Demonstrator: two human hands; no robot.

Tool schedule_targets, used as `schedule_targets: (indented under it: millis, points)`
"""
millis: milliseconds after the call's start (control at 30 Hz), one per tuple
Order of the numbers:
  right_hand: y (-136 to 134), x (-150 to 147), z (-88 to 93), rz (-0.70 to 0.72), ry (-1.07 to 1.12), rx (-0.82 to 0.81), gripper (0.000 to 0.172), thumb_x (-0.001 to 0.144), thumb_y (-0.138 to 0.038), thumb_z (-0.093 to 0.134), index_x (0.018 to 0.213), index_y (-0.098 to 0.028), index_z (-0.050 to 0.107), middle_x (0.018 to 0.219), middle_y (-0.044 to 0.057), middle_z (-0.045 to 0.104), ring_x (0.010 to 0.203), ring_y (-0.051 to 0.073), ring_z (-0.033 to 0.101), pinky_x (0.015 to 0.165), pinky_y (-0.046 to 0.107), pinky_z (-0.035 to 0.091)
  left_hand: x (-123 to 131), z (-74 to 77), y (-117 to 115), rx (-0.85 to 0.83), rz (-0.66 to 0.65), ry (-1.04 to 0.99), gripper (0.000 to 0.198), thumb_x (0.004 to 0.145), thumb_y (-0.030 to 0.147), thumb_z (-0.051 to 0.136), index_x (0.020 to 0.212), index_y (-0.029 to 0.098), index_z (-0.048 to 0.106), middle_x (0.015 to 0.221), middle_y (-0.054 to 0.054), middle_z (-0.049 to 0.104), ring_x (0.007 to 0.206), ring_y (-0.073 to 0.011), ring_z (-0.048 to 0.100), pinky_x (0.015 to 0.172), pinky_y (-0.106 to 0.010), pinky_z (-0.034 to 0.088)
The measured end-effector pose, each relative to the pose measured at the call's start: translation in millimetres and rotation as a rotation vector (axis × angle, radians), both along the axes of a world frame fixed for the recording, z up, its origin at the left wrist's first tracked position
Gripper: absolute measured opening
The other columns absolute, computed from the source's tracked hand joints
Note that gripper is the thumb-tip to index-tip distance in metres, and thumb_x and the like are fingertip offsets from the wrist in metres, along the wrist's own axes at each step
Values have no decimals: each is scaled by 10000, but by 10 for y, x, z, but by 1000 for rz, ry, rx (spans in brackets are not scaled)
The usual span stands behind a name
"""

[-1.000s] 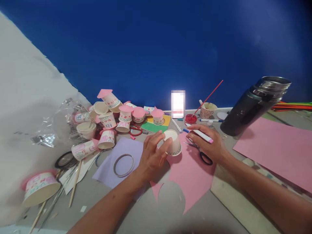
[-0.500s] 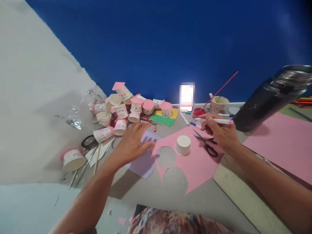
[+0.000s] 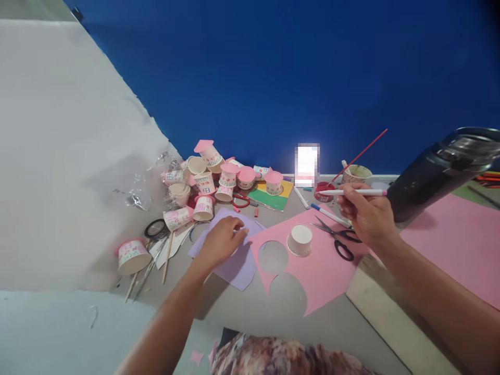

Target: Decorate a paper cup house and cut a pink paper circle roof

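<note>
My left hand (image 3: 221, 240) rests on a lilac paper sheet (image 3: 238, 265), its fingers curled down onto the paper. What they pinch, if anything, is hidden. My right hand (image 3: 367, 216) is closed around a white marker with a pink cap (image 3: 353, 192), held level above black-handled scissors (image 3: 336, 237). A plain paper cup (image 3: 300, 240) stands upside down on a pink sheet (image 3: 324, 271) between my hands. That sheet has two round holes cut in it.
A heap of decorated paper cups with pink lids (image 3: 219, 182) lies at the back left, one more cup (image 3: 133, 256) nearer. A dark flask (image 3: 441, 172) leans at right over another pink sheet (image 3: 457, 239). Red paint pot (image 3: 323, 191), tape ring (image 3: 155, 228) and sticks lie about.
My left hand let go of the cup, which now stands upside down on the pink sheet, and moved left onto the lilac paper. My right hand lifted the marker.
</note>
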State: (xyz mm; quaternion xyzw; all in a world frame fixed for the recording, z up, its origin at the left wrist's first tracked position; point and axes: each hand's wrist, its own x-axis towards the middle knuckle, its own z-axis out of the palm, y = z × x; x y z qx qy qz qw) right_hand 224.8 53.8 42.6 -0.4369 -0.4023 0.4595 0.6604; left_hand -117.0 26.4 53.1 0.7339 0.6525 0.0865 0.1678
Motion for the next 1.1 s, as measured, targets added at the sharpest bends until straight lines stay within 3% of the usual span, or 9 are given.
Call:
schedule_targets:
  millis: [100,233,367,467,567,667,767,933,1100]
  points:
    - [-10,7,92,88,-39,-48,341,849,-523,812,966,-204,788,783,31,703,569,88,478,455,209,375,237,-27,418,0,61,19,297,983,411,527,862,189,683,902,-109,741,909,-298,698,775,-378,484]
    - [-130,15,45,106,-36,-114,412,820,-582,822,928,-184,813,628,-7,582,520,78,399,436,215,315,450,-206,802,-31,108,-36,193,920,359,701,937,168,679,958,-85,726,981,-280,687,846,-394,505]
    - [-254,64,-107,82,-31,-151,348,817,-516,850,901,-184,789,566,-41,508,490,69,372,429,210,272,487,-333,905,-71,141,-246,158,929,263,694,1043,161,653,965,-50,687,956,-226,658,882,-393,514]
    - [-299,102,-171,60,-26,-168,323,773,-464,896,903,-200,765,661,-1,651,501,74,419,443,214,328,429,-283,834,-125,165,-495,222,858,195,691,1069,179,625,762,2,610,795,-207,633,743,-317,466]
    - [-338,99,-205,70,23,-172,348,742,-470,913,906,-205,758,760,44,739,506,86,445,445,228,365,401,-127,635,-268,144,-803,290,852,338,698,1086,175,646,683,46,540,575,-134,530,601,-273,413]
    - [-422,62,-232,126,-10,-156,329,820,-490,845,974,-210,768,758,52,745,514,118,481,450,254,404,492,21,369,-402,119,-1125,413,774,506,775,993,177,658,747,27,571,583,-96,528,579,-247,428]
    - [-547,18,-207,168,-200,-63,235,921,-428,754,1042,-229,784,763,50,752,532,146,530,456,271,436,678,79,167,-512,137,-1359,497,673,554,883,858,171,627,725,24,576,563,-74,511,526,-214,416]
    - [-680,-55,-16,58,-537,158,122,872,-310,781,968,-259,835,840,55,815,575,174,662,514,276,520,933,42,81,-639,187,-1590,498,620,484,974,785,147,647,639,35,574,523,-57,514,466,-171,414]
    - [-653,-70,69,31,-642,229,110,858,-266,773,947,-271,836,836,34,836,690,204,770,627,269,605,1006,21,86,-686,226,-1674,463,602,408,1007,755,132,669,635,26,634,502,-48,554,448,-148,448]
